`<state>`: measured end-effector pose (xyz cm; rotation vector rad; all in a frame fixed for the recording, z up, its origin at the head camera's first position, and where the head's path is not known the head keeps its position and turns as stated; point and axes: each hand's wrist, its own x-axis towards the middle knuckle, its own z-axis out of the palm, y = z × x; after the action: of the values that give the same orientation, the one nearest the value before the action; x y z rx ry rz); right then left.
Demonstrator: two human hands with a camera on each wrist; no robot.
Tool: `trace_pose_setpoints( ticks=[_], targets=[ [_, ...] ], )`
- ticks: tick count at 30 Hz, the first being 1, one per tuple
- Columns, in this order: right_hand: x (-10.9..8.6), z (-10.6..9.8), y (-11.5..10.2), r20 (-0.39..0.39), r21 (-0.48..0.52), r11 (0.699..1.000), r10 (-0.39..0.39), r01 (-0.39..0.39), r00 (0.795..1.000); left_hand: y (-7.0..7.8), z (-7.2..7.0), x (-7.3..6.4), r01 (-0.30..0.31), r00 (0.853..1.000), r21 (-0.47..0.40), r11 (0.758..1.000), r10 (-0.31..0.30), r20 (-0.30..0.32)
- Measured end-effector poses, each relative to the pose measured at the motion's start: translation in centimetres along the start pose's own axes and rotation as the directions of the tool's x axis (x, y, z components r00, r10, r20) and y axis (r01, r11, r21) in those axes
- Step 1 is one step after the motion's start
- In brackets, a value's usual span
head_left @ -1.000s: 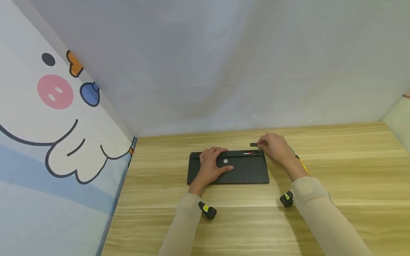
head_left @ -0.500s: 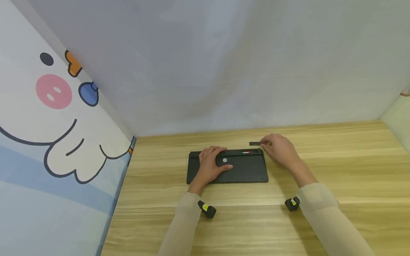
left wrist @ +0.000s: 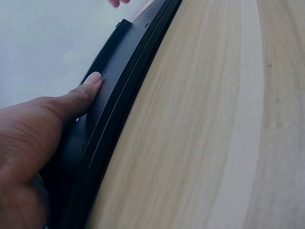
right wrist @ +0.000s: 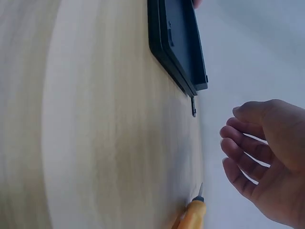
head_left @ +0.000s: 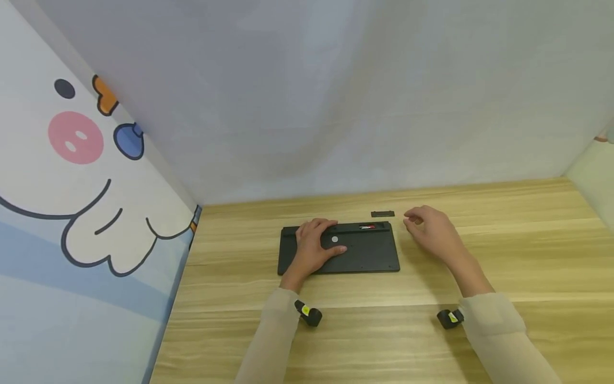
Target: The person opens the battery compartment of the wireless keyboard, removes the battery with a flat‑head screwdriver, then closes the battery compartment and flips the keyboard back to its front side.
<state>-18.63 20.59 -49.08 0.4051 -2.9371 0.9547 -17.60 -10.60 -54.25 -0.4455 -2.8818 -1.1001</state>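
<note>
A black keyboard (head_left: 364, 253) lies underside up on the table, a raised ridge along its far edge. In that ridge, towards the right, an uncovered battery compartment (head_left: 379, 226) shows something red and white, likely a battery. My left hand (head_left: 310, 249) rests on the keyboard, fingers at the far edge and thumb pressing the flat underside, as the left wrist view also shows. Just beyond the keyboard lies a small black battery cover (head_left: 382, 214). To the right of it my right hand (head_left: 434, 234) hovers with loosely bent fingers and nothing between them.
In the right wrist view a yellow-handled tool (right wrist: 194, 213) with a slim metal tip, apparently a screwdriver, lies below the right hand. A pale grey wall (head_left: 364, 133) stands behind the wooden table (head_left: 364, 330), and a cartoon-printed panel (head_left: 86, 213) on the left.
The right hand has let go of the battery cover, which lies flat on the table, and has drawn back to the right. My left hand has stayed on the keyboard.
</note>
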Motion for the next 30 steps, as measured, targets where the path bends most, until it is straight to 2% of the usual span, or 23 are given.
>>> trace_pose_setpoints(
  ticks=[12,18,22,30],
  targets=[
    [-3.0,-0.7,2.4,-0.127,0.014,1.0,0.004,-0.002,0.992,-0.2,0.0,-0.1,-0.009,1.0,0.008,1.0,0.009,0.001],
    [-4.1,-1.0,3.2,-0.162,0.041,0.999,0.032,-0.026,0.986,-0.3,0.0,-0.2,-0.01,1.0,0.012,1.0,0.01,0.004],
    [-4.5,-1.4,3.3,-0.165,0.047,0.996,0.079,-0.072,0.983,-0.3,-0.1,-0.2,-0.022,1.0,0.01,1.0,0.022,-0.003],
    [-5.2,-1.7,3.8,-0.104,0.039,0.986,0.168,-0.165,0.98,-0.4,0.0,-0.2,-0.024,1.0,0.006,1.0,0.024,-0.001]
  ],
)
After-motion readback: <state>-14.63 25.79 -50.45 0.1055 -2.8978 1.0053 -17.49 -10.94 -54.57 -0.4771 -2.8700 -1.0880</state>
